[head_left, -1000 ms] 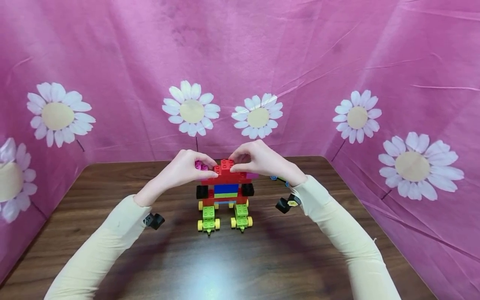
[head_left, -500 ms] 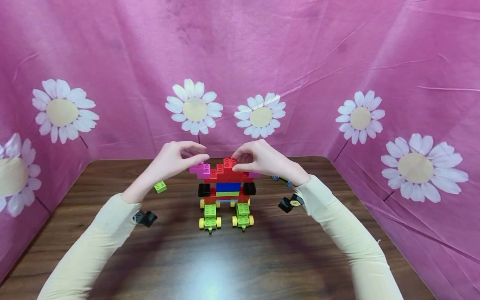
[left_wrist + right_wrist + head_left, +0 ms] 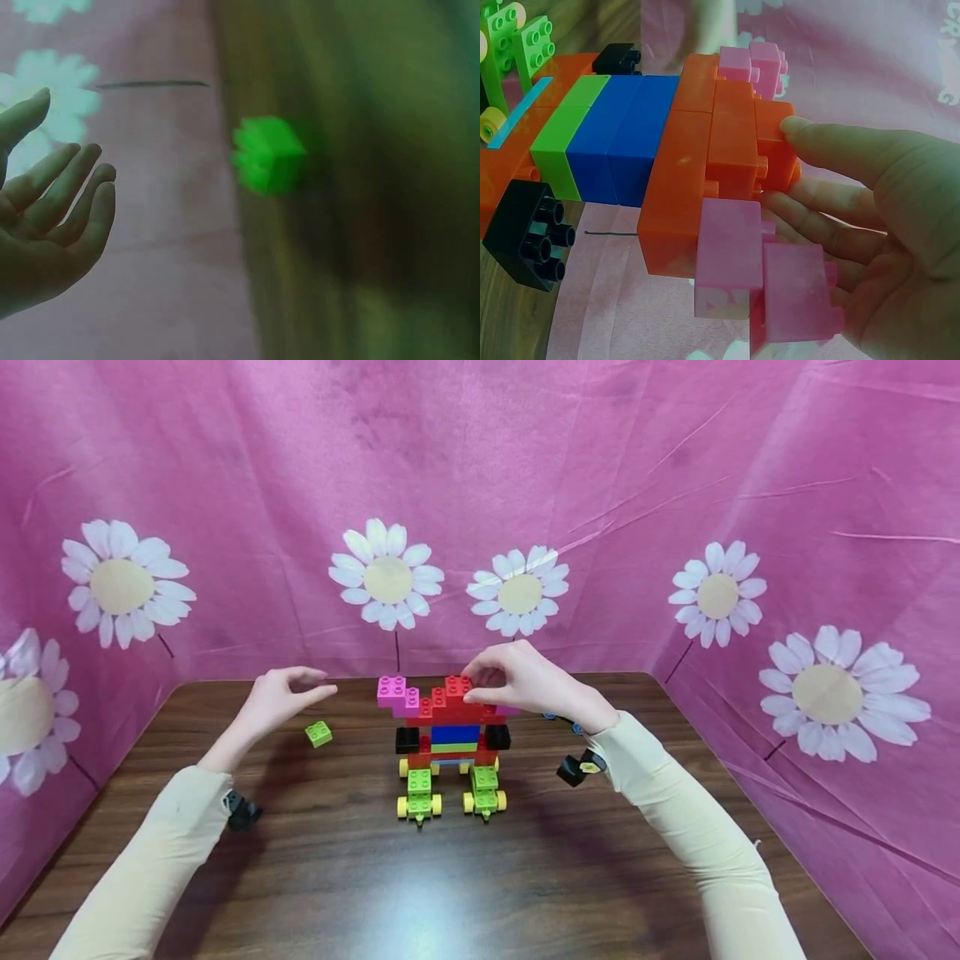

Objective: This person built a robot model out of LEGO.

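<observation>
A toy figure of stacked building bricks (image 3: 455, 737) stands upright on the table. At its top, my right hand (image 3: 528, 681) pinches the uppermost red brick (image 3: 775, 142); the thumb lies on its front face, and the other fingers are partly hidden behind it. Pink bricks (image 3: 730, 244) step outward on both sides of the red ones. My left hand (image 3: 276, 700) holds nothing and is off to the left of the figure, thumb and fingers apart. Just below and to the right of that hand lies a loose lime green brick (image 3: 318, 734), blurred in the left wrist view.
The figure rests on lime green wheeled bases (image 3: 419, 793) with yellow wheels. Black bricks (image 3: 407, 741) stick out at its sides. Behind my right wrist, a dark piece with blue wheels (image 3: 576, 727) is partly hidden. A pink flowered cloth (image 3: 600, 460) surrounds the wooden table (image 3: 360, 885).
My left hand has let go of the figure's top and moved left towards the lime green brick, uncovering the pink bricks. My right hand stays on the top red brick.
</observation>
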A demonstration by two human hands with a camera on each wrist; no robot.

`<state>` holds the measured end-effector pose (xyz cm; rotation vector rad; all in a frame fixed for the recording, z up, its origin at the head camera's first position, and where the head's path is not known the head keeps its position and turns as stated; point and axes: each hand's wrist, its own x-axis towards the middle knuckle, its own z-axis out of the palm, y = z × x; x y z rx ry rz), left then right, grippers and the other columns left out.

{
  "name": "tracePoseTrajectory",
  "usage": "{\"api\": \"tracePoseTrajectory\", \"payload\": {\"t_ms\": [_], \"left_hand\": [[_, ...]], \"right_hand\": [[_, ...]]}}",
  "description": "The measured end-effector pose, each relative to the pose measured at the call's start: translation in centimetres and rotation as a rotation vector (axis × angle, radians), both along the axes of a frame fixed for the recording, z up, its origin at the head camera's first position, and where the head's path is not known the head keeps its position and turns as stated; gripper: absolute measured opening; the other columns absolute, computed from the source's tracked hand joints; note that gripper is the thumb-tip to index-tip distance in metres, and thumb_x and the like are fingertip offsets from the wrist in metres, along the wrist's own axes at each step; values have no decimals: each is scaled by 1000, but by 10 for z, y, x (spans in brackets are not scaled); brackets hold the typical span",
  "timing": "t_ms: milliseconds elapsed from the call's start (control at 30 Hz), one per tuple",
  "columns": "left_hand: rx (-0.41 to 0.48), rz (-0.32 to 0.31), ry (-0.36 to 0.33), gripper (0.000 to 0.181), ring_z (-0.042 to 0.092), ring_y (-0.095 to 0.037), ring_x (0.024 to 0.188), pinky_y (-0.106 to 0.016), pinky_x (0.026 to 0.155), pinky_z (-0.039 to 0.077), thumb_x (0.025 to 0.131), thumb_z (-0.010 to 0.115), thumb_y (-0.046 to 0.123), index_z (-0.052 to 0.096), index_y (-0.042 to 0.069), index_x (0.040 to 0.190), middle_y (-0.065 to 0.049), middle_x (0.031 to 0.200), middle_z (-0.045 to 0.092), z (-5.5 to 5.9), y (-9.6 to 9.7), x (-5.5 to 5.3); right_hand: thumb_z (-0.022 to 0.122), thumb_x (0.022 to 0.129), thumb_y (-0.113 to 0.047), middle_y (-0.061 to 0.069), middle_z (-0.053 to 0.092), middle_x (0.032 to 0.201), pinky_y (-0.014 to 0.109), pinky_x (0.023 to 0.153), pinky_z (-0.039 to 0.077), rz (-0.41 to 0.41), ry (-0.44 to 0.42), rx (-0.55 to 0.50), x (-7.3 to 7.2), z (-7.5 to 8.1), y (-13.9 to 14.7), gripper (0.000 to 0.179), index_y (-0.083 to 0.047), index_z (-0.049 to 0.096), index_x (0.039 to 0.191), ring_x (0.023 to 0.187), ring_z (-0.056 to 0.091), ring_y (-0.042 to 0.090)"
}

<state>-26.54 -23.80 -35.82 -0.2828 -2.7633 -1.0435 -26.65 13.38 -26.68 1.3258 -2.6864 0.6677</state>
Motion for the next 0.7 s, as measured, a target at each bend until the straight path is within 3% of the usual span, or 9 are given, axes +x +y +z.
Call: {"api": "tracePoseTrajectory", "payload": {"t_ms": [133, 267, 500, 700], "left_hand": [[-68, 0, -46, 55, 63, -41, 115, -53, 97, 49, 90, 70, 40, 64, -4, 123, -24, 120, 69, -27, -13, -6], [-128, -20, -96, 57, 61, -46, 116, -56, 98, 48, 88, 72, 35, 62, -9, 123, -28, 118, 68, -41, -20, -9], [-140, -47, -147, 50, 68, -41, 102, -54, 93, 51, 81, 80, 26, 67, -9, 114, -25, 106, 73, -56, -22, -15], [-180, -72, -150, 46, 69, -36, 91, -48, 84, 53, 74, 83, 20, 69, -9, 106, -25, 100, 73, -60, -22, -14]], "right_hand": [[80, 84, -24, 2, 75, 92, 24, 76, 58, 1, 5, 2, 0, -1, 0, 27, -7, 75, 104, 79, 68, 9], [79, 85, -25, 2, 75, 92, 24, 76, 58, 1, 12, 9, 0, -1, 1, 27, -7, 75, 104, 80, 68, 9], [79, 85, -25, 2, 75, 94, 24, 77, 58, -6, -2, 8, 0, -1, 2, 27, -7, 75, 105, 81, 68, 9], [79, 85, -25, 2, 75, 97, 25, 79, 58, 1, 0, 8, -1, -2, 2, 28, -8, 74, 107, 84, 69, 10]]}}
